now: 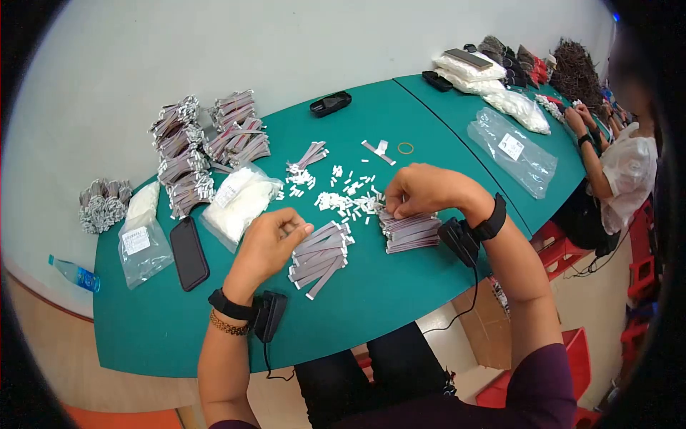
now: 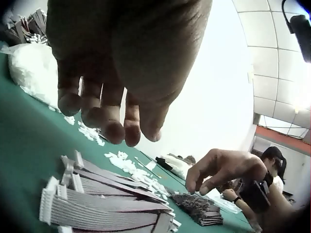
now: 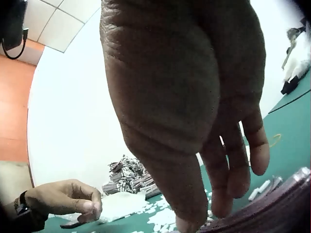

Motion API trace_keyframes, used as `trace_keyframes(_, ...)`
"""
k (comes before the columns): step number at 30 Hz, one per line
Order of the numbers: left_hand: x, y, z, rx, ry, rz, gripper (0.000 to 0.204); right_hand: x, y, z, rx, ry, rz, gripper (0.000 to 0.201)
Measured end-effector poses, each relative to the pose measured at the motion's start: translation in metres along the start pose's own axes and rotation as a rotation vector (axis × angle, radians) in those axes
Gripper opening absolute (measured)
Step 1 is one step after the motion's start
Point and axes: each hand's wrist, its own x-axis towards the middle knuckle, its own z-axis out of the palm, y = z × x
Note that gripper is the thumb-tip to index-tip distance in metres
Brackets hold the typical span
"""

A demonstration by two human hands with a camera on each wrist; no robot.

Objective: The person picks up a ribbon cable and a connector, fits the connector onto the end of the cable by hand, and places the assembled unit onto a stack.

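Note:
My left hand (image 1: pixel 270 242) hovers beside a loose pile of flat grey ribbon cables (image 1: pixel 319 259) with white end connectors. Its fingers are loosely bent, with nothing visible between them; in the left wrist view they hang over the table. My right hand (image 1: pixel 432 189) reaches down to a second, neater stack of ribbon cables (image 1: pixel 413 234), fingertips right at its left end. In the left wrist view, a gap shows between this hand's thumb and forefinger. Small white connector pieces (image 1: pixel 336 201) lie scattered between and beyond the hands.
Bundled cables (image 1: pixel 182 157) are heaped at the back left. Near them lie bags of white pieces (image 1: pixel 239 204), a black phone (image 1: pixel 189 254) and a water bottle (image 1: pixel 75 274). A rubber band (image 1: pixel 405 148) and a clear bag (image 1: pixel 512 154) lie to the right, where another person (image 1: pixel 622 164) sits.

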Motion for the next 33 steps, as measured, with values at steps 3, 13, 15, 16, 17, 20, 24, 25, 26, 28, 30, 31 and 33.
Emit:
trace_keyframes(3, 0.002, 0.008, 0.005, -0.006, -0.010, 0.050, 0.020, -0.005, 0.004, 0.005, 0.024, -0.007, 0.020, 0.010)
trace_keyframes(13, 0.010, 0.029, 0.014, 0.008, -0.137, 0.062, 0.021, -0.016, 0.014, 0.008, 0.147, 0.055, 0.002, 0.009)
trace_keyframes(15, 0.016, 0.030, 0.018, 0.008, -0.148, 0.096, 0.021, -0.017, 0.014, 0.007, 0.140, 0.077, 0.009, 0.009)
trace_keyframes(16, 0.017, 0.033, 0.019, -0.006, -0.151, 0.100, 0.021, -0.017, 0.017, 0.008, 0.164, 0.086, -0.017, 0.009)
trace_keyframes(17, 0.018, 0.038, 0.020, -0.021, -0.154, 0.104, 0.021, -0.018, 0.021, 0.009, 0.187, 0.094, -0.043, 0.010)
trace_keyframes(20, 0.023, 0.040, 0.028, -0.086, -0.157, 0.123, 0.021, -0.019, 0.023, 0.010, 0.185, 0.060, -0.023, 0.011)
trace_keyframes(24, 0.028, 0.032, 0.037, -0.158, -0.141, 0.170, 0.020, -0.020, 0.022, 0.007, 0.170, 0.007, 0.035, 0.012)
trace_keyframes(25, 0.028, 0.029, 0.038, -0.181, -0.134, 0.172, 0.020, -0.019, 0.024, 0.008, 0.167, 0.018, 0.018, 0.012)
trace_keyframes(26, 0.028, 0.027, 0.039, -0.205, -0.127, 0.173, 0.020, -0.017, 0.027, 0.009, 0.163, 0.028, 0.000, 0.012)
trace_keyframes(28, 0.027, 0.023, 0.040, -0.256, -0.108, 0.188, 0.019, -0.016, 0.030, 0.009, 0.148, 0.029, -0.017, 0.013)
trace_keyframes(30, 0.026, 0.021, 0.040, -0.307, -0.088, 0.216, 0.018, -0.013, 0.029, 0.008, 0.127, 0.015, -0.017, 0.014)
trace_keyframes(31, 0.026, 0.020, 0.040, -0.319, -0.083, 0.208, 0.018, -0.013, 0.028, 0.007, 0.150, 0.013, -0.016, 0.013)
trace_keyframes(33, 0.026, 0.018, 0.040, -0.345, -0.076, 0.194, 0.018, -0.014, 0.023, 0.005, 0.196, 0.009, -0.010, 0.012)
